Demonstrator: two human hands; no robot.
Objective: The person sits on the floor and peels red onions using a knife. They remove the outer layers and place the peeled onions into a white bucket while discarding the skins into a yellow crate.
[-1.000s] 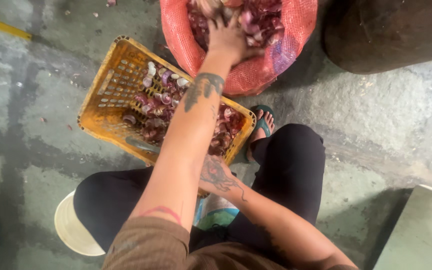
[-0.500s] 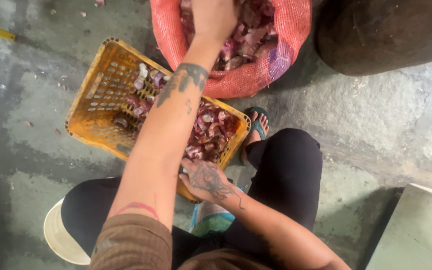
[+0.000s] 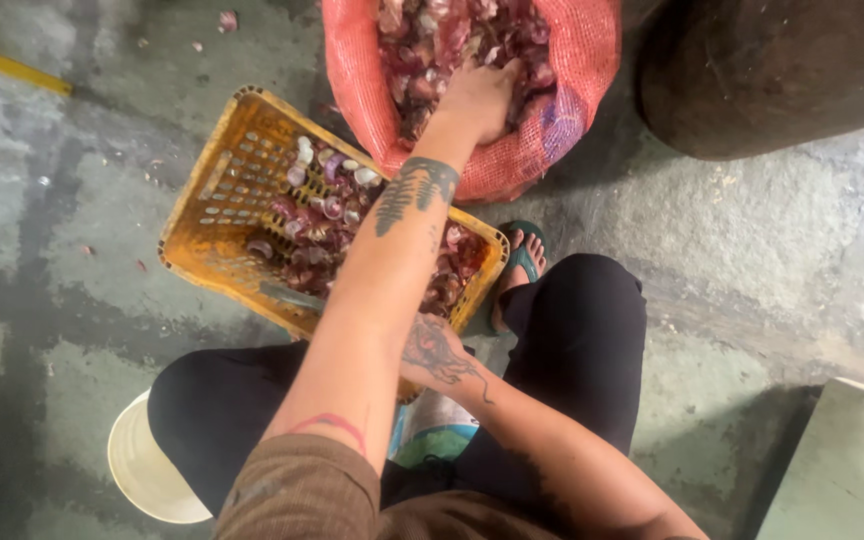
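My left hand (image 3: 477,100) reaches into an open red mesh sack (image 3: 572,70) full of red onions (image 3: 432,40). Its fingers curl down into the pile and close around some of them. A yellow plastic basket (image 3: 222,190) lies under my left forearm, holding peeled and cut onion pieces (image 3: 322,215). My right hand (image 3: 437,350) rests at the basket's near rim. Its fingers are hidden behind my left forearm.
I squat on a stained concrete floor (image 3: 72,300), one sandalled foot (image 3: 522,260) beside the basket. A dark round container (image 3: 782,70) stands to the right of the sack. A white bucket rim (image 3: 142,470) shows at bottom left and a pale slab (image 3: 842,470) at bottom right.
My left hand has stayed in the sack, going from lying flat on the onions to digging its fingers into the pile. My right hand has kept its place at the basket's rim.
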